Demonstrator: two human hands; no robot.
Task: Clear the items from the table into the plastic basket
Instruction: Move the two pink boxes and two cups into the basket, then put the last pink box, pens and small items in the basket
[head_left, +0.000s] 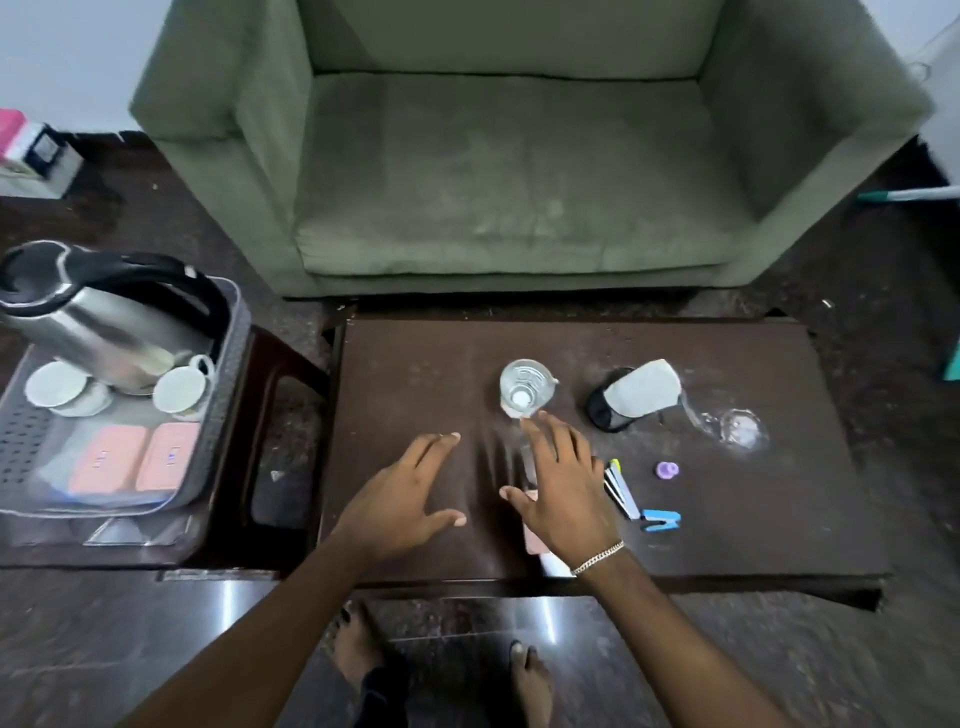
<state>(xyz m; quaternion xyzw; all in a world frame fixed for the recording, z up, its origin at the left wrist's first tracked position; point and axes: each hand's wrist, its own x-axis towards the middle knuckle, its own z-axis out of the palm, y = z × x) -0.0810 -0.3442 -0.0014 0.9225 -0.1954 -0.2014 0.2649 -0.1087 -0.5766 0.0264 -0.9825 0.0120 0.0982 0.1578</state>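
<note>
On the dark table (727, 530) stand a clear glass (524, 388), a black and white bottle-like object (636, 394), a clear plastic item (732, 427), a purple ring (667, 470), several pens (621, 488) and a blue stapler (660, 519). My right hand (563, 488) hovers open just in front of the glass, hiding a pink flat object (534, 540) beneath it. My left hand (405, 504) is open over the table's left part. The grey plastic basket (228, 364) sits on a stool to the left, holding a steel kettle (98, 322), white cups (182, 389) and two pink boxes (137, 457).
A green sofa (509, 171) stands right behind the table. The stool (280, 415) with the basket touches the table's left side. A box (31, 156) lies on the floor at far left. My bare feet (358, 654) are below the table's front edge.
</note>
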